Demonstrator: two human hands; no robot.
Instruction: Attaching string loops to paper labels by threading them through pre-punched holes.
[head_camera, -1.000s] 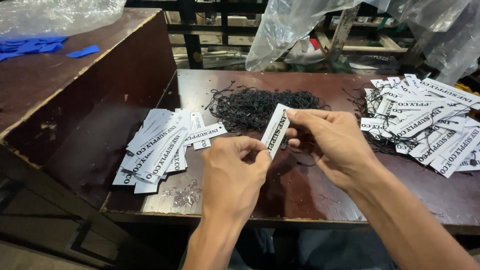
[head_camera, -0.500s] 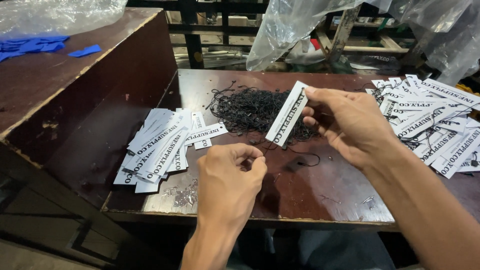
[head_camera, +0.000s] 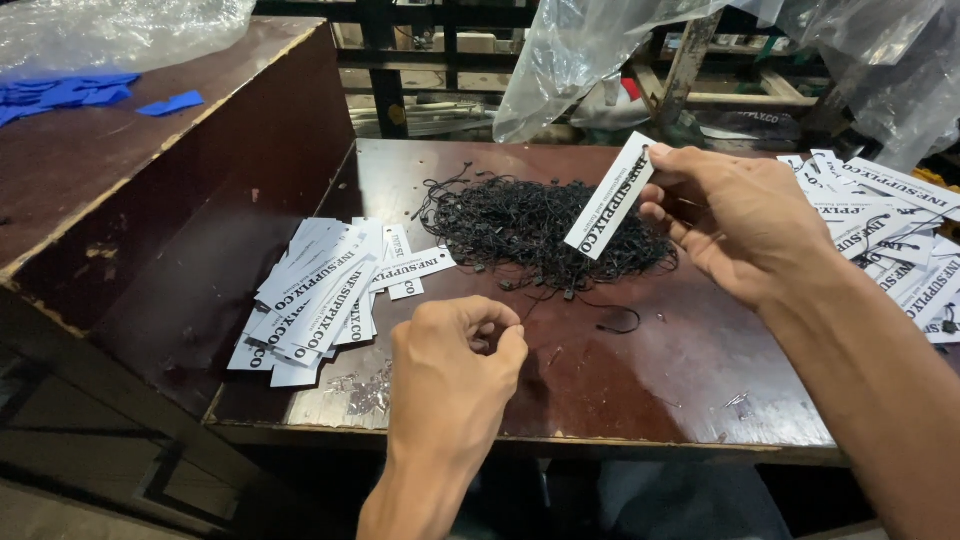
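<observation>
The right hand (head_camera: 745, 225) pinches one white tag (head_camera: 610, 195) over the black string pile (head_camera: 545, 230). The left hand (head_camera: 455, 375), at 6 o'clock, curls shut, seemingly on a string. Finished tags (head_camera: 320, 300) lie at 9 o'clock on the counter (head_camera: 640, 390); many unstrung tags (head_camera: 885, 230) wait at 3 o'clock.

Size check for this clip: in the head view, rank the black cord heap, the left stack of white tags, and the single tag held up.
1. Black cord heap
2. Left stack of white tags, close to the heap in spread, so unsure
3. Single tag in the right hand
</observation>
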